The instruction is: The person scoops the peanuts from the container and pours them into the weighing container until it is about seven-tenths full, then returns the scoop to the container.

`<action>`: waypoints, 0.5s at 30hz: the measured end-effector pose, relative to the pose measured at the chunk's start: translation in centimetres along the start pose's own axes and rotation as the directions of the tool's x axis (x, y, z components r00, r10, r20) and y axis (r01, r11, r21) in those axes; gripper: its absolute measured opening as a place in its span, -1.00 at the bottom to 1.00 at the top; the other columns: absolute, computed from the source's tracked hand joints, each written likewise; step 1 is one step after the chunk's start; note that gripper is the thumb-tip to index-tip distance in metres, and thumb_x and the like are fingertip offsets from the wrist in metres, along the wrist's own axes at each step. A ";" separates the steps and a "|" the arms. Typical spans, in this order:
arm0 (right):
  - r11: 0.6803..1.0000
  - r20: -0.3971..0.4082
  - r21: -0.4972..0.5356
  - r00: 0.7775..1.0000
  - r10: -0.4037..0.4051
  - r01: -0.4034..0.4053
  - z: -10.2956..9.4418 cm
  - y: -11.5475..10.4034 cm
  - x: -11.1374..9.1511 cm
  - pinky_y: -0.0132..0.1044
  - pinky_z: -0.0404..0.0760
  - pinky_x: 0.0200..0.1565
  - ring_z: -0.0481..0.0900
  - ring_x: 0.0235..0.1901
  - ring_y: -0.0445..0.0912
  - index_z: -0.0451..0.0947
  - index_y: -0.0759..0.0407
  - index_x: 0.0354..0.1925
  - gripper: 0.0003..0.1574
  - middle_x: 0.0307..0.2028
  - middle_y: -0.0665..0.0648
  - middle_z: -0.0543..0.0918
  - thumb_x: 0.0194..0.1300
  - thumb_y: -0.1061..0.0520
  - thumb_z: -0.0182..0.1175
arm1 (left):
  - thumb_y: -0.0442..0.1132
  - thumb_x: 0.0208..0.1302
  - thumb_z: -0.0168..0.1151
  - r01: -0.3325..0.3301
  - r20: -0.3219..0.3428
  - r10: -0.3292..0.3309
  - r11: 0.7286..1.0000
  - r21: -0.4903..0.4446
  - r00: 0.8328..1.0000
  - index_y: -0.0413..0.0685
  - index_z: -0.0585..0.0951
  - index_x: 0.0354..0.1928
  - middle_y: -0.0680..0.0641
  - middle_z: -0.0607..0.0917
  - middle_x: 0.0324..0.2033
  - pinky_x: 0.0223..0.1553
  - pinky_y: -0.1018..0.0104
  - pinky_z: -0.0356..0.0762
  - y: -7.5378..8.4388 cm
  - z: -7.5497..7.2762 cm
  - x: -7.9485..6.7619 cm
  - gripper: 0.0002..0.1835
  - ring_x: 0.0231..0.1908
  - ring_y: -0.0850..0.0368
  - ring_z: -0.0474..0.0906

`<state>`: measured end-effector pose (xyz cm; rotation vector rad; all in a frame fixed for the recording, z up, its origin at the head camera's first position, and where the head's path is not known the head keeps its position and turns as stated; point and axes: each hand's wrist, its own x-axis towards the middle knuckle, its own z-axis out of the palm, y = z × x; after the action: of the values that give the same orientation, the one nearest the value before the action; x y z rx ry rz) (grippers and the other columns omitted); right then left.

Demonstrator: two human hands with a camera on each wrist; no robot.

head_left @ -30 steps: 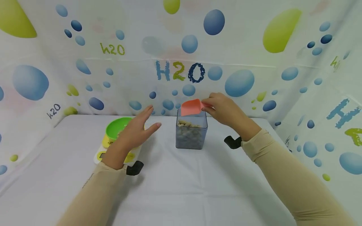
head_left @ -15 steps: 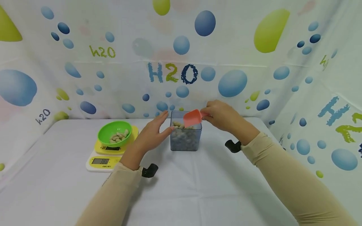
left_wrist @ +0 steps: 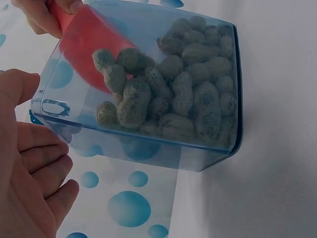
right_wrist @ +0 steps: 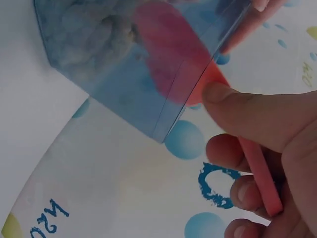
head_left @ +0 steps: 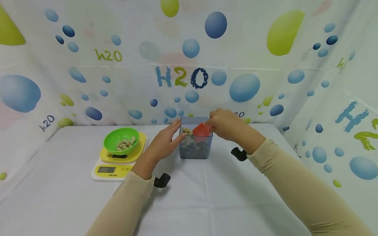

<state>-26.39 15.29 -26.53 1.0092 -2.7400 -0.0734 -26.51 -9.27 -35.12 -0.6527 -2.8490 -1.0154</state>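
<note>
A translucent blue-grey square container [head_left: 194, 149] holds peanuts [left_wrist: 181, 91] in their shells. My right hand [head_left: 223, 124] grips the handle of a red scoop [head_left: 202, 130], thumb on top and fingers wrapped beneath in the right wrist view. The scoop's blade dips inside the container against the peanuts, partly seen through the wall. My left hand [head_left: 161, 141] is at the container's left side, fingers loosely extended along the wall and thumb near the rim in the left wrist view.
To the left, a green bowl [head_left: 110, 140] with several peanuts sits on a yellow and white kitchen scale [head_left: 97, 172], its display lit with digits. A white cloth covers the table [head_left: 189, 196]. Behind stands a curtain [head_left: 133, 32] printed with bubbles.
The scoop has gone from above the container down into it with my right hand. My left hand has moved right, from beside the bowl to the container's side.
</note>
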 end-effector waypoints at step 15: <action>0.983 0.126 0.176 0.991 0.038 -0.060 1.7 0.1 0.9 -0.28 0.46 -0.30 0.44 -0.36 -0.08 0.71 0.09 -0.26 -0.92 -0.45 -0.01 0.55 0.33 0.14 0.28 | 0.22 0.46 -0.05 0.008 0.006 -0.009 0.999 0.038 1.000 0.05 0.13 0.54 0.05 0.10 0.54 0.44 -0.07 0.14 0.2 -0.2 0.0 -0.26 0.51 -0.02 0.04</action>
<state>-27.45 14.71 -27.99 1.0124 -2.9245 0.1261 -26.41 -9.28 -34.86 -0.6421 -2.8709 -0.9588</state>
